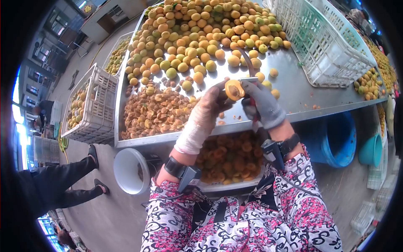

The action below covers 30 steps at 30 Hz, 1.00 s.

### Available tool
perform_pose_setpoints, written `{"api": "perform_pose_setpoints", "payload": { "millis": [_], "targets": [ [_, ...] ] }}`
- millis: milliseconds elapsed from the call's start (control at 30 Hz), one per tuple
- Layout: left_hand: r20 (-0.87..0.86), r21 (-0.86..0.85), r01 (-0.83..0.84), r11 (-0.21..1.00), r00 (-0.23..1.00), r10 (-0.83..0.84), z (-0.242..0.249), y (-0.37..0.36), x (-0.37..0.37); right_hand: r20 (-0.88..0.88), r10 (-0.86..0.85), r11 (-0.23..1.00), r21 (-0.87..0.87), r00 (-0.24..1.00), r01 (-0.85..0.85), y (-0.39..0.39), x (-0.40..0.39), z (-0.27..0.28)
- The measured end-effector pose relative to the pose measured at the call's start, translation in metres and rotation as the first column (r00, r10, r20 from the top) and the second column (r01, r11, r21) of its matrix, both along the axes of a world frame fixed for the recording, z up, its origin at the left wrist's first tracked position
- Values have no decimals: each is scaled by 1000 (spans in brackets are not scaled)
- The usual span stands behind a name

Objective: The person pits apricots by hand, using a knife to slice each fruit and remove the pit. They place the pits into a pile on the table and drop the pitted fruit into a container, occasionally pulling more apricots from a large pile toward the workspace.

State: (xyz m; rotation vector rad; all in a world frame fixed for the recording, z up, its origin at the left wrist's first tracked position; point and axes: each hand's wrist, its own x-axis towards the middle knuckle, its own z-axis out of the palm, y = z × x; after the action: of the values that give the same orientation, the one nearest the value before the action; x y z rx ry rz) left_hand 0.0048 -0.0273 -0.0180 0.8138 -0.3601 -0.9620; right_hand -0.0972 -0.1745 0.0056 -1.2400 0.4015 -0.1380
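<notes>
A cut apricot (233,89) faces me with its orange flesh showing and the brown stone at its centre. My left hand (208,105), in a stained pale glove, pinches it from the left. From the right, the closed fingers of my right hand (268,105), in a grey glove, press against its edge. Some red and black shows under the right fingers, mostly hidden by them. Just behind the fruit, a curved dark metal piece (248,63) rises over the metal table (294,105). A heap of brown apricot stones (155,113) lies left of my hands.
Whole apricots (197,25) cover the table's far side. White crates stand at right (327,46) and left (94,109). Below the table edge are a crate of apricot halves (228,157), a white bucket (131,171) and a blue barrel (336,143). A person's legs (67,180) show at left.
</notes>
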Motion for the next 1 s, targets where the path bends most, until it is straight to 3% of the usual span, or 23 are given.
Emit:
{"api": "perform_pose_setpoints", "payload": {
  "millis": [33,67,100,133,233,300,333,367,400,433,467,533,600,667,733,767,900,1000],
  "targets": [
    [314,-63,-16,998,949,35,-7,-4,-5,46,7,987,161,999,-15,7,1,1],
    [317,-61,-19,998,948,37,-11,-4,-7,91,6,947,318,996,-35,14,2,2],
    [35,-64,-2,998,999,4,-6,-4,-11,96,-32,983,182,995,14,20,4,-7],
    [-251,-73,12,997,968,-30,-3,-5,-13,376,-178,932,-233,909,279,30,20,-40],
    [-229,-76,-88,993,971,69,-17,-15,-11,293,-298,888,-263,909,376,42,26,-44],
    [-244,-66,-147,987,961,127,-21,-17,-7,322,-288,694,-579,902,428,40,23,-38],
    [-244,-63,-141,988,962,122,-16,-14,-7,321,-294,693,-577,900,432,36,18,-24],
    [-223,-1,-141,990,965,138,-9,-11,-7,252,-315,869,-311,915,385,28,11,-8],
    [-203,61,-142,988,967,152,-5,-9,-9,180,-313,948,-5,933,319,22,7,1],
    [-288,167,-192,967,928,234,-4,-13,-13,245,-390,918,182,888,353,19,8,5],
    [-294,168,-185,968,928,229,-8,-13,-13,349,-416,906,238,840,350,15,4,13],
    [-308,196,19,980,950,43,-11,-13,-15,465,-421,895,351,778,275,8,2,17],
    [-313,175,33,984,949,24,-6,-12,-27,477,-430,896,332,767,295,10,3,20],
    [-385,279,89,956,922,27,0,-16,-33,490,-435,896,316,755,311,15,5,22],
    [-414,259,92,962,910,24,-2,-18,-35,415,-452,892,207,790,401,21,5,23],
    [-401,249,71,966,915,36,-1,-17,-37,420,-512,856,178,749,485,25,10,18],
    [-417,237,31,971,906,73,-2,-17,-40,391,-491,871,220,779,439,31,5,19],
    [-437,195,34,980,897,56,-1,-19,-43,418,-552,832,213,722,513,35,9,18]
  ]
}}
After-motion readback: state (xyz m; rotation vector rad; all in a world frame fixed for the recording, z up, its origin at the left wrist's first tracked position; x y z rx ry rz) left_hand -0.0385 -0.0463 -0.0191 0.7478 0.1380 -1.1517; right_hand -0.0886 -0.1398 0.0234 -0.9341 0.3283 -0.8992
